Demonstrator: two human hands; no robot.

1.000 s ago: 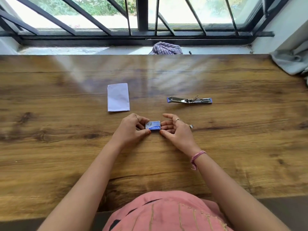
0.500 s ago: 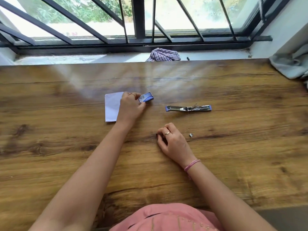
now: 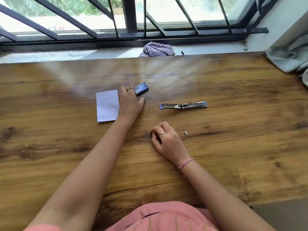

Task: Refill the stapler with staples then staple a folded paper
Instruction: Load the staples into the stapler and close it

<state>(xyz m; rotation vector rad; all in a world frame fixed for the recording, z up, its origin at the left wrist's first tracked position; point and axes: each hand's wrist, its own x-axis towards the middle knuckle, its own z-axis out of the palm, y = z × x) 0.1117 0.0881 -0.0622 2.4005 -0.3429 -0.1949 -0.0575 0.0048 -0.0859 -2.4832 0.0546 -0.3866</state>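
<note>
Paper (image 3: 107,105): folded, far left; light, limp, take by an edge. Left hand (image 3: 130,104): open, empty. Box (image 3: 141,88): at its fingertips. Stapler (image 3: 183,105): opened flat, right of centre; rigid metal, grip mid-body. Right hand (image 3: 168,140): curled; contents unclear.

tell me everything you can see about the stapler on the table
The stapler is a slim, shiny metal tool with blue plastic at both ends. It lies opened out flat and long on the wooden table, running left to right, its staple channel and a small spring part exposed near the middle. Whether staples are inside is too small to tell. Nothing touches it: it sits apart, to the right of the left hand and beyond the right hand.
</note>
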